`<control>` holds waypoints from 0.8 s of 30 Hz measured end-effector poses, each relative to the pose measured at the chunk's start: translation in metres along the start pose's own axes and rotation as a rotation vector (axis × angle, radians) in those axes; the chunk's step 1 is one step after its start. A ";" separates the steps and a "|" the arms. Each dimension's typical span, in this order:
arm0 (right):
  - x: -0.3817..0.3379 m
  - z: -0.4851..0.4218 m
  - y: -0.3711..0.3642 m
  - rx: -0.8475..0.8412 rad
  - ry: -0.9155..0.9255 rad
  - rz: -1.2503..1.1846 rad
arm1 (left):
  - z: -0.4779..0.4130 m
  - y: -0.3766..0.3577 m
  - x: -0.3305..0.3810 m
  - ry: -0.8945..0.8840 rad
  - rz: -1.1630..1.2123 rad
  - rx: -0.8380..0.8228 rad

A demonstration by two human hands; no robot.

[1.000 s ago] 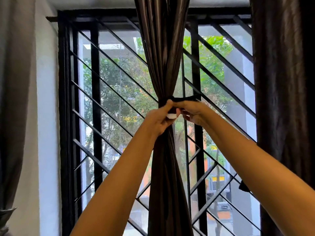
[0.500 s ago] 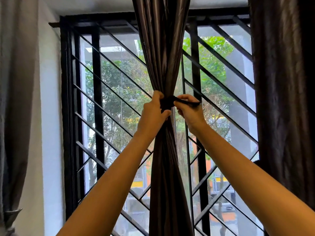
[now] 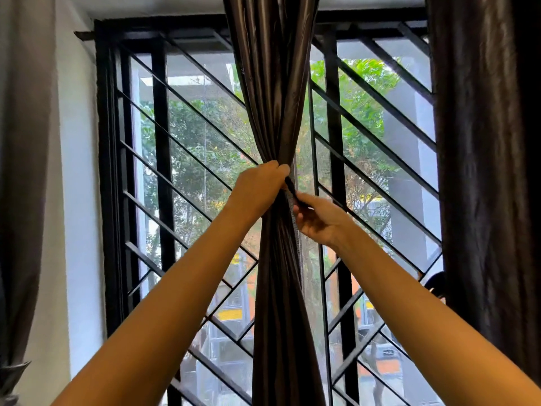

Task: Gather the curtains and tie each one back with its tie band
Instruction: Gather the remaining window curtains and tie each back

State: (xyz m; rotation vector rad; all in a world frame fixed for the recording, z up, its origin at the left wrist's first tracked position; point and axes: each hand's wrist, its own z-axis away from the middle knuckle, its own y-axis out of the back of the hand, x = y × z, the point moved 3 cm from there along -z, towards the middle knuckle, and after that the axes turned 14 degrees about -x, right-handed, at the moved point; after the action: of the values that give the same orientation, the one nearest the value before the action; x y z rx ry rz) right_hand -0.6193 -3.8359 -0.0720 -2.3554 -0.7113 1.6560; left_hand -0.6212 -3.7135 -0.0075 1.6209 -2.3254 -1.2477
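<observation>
A dark brown satin curtain (image 3: 272, 92) hangs gathered into a narrow bundle in front of the window's middle. My left hand (image 3: 259, 190) grips the bundle at its waist, fingers curled round the fabric. A black tie band (image 3: 291, 187) shows as a short strip at the curtain's right edge. My right hand (image 3: 317, 219) pinches the band's loose end just below and to the right of my left hand. Most of the band is hidden behind my left hand and the folds.
A black window grille (image 3: 333, 177) with diagonal bars stands behind the curtain. Another dark curtain (image 3: 483, 171) hangs loose on the right, and a grey curtain (image 3: 20, 171) on the left beside a white wall (image 3: 79, 200).
My right hand has dropped lower, drawing the band's end down along the curtain's right side. My left hand keeps its grip on the waist. The view has tilted slightly.
</observation>
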 end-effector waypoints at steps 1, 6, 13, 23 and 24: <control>0.003 0.001 -0.002 -0.007 -0.016 0.079 | -0.003 -0.001 -0.005 -0.002 -0.012 -0.043; 0.000 -0.002 -0.007 0.068 0.281 0.673 | -0.014 -0.001 -0.019 -0.032 0.282 -0.238; -0.021 -0.002 -0.019 0.418 0.507 1.207 | -0.003 0.002 -0.017 -0.032 0.523 -0.124; -0.003 -0.019 -0.021 0.192 0.193 0.546 | 0.017 -0.020 -0.012 0.089 0.714 0.184; -0.006 -0.019 -0.022 0.153 0.089 0.464 | 0.018 -0.022 -0.011 0.088 0.714 0.182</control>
State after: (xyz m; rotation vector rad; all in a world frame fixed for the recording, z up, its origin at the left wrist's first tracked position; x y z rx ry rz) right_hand -0.6094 -3.8168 -0.0513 -2.5915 -0.0121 1.6745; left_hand -0.6075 -3.6968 -0.0284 0.7055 -2.6386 -0.8006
